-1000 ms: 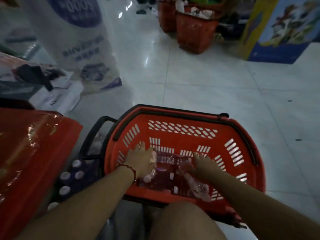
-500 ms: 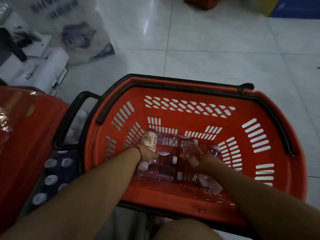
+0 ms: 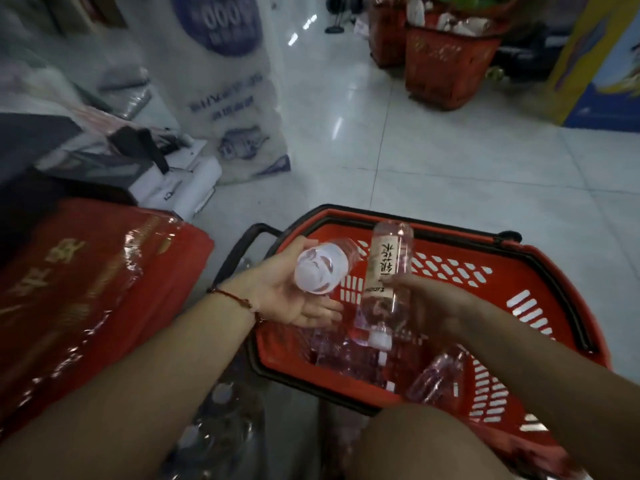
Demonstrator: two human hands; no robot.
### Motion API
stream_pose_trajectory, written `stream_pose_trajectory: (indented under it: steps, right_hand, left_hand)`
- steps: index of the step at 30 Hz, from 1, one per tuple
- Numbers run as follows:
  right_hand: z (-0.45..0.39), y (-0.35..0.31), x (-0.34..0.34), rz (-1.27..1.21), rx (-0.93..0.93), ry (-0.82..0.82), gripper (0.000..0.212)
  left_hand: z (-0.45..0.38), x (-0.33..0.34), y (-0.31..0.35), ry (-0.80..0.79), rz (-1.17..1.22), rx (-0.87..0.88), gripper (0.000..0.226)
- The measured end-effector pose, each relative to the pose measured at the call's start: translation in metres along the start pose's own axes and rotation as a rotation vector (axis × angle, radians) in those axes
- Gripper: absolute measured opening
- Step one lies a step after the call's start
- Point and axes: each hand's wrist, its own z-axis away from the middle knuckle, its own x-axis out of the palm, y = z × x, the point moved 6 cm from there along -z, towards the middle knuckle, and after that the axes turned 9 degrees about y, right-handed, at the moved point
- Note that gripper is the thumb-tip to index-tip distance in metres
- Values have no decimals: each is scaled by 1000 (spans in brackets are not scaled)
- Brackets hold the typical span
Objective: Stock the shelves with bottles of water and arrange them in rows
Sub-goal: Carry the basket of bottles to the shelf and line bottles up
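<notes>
Hands held one clear plastic water bottle each above the red slotted plastic basket (image 3: 450, 268): left hand (image 3: 287, 296) cradled a bottle (image 3: 322, 270) base-first at nine o'clock, right hand (image 3: 429, 306) gripped a labelled bottle (image 3: 384, 282) cap-down, probably for carrying to the shelves.

Red basket (image 3: 540, 268) on tiled floor (image 3: 433, 161)

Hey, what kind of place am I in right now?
Most likely a shop or supermarket aisle during restocking. You hold water bottles over a red shopping basket, more red baskets full of goods stand on the tiled floor, and shrink-wrapped packs of bottles lie beside you.
</notes>
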Motion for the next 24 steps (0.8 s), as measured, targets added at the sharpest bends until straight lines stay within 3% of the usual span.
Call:
stream_pose_trajectory:
  steps: [3, 6, 11, 13, 16, 19, 21, 22, 23, 24]
  right_hand:
    - [51, -51, 55, 6, -254, -140, 50]
    - [114, -85, 113, 51, -508, -187, 71]
    - [217, -87, 218, 269, -963, -91, 70]
    - [248, -69, 263, 304, -1083, -125, 67]
    - [277, -29, 325, 363, -1154, -247, 61]
    - [297, 12, 379, 315, -1108, -477, 41]
    - [306, 33, 406, 258, -1010, -636, 43]
    - [310, 42, 419, 227, -892, -695, 50]
    - [309, 50, 429, 260, -863, -747, 54]
    - [308, 55, 438, 237, -777, -770, 54]
  left_hand:
    - [72, -15, -3, -137, 135, 102, 85]
    - [137, -45, -16, -298, 266, 234, 92]
    - [242, -112, -56, -324, 443, 483, 90]
    - [275, -140, -76, -290, 582, 582, 94]
    - [323, -179, -105, -179, 726, 739, 71]
    - [366, -227, -136, 63, 823, 906, 47]
    - [381, -270, -157, 319, 773, 1075, 21]
    - [389, -290, -168, 463, 771, 1113, 19]
    - [388, -312, -178, 496, 813, 1155, 35]
    - [392, -320, -185, 444, 890, 1171, 33]
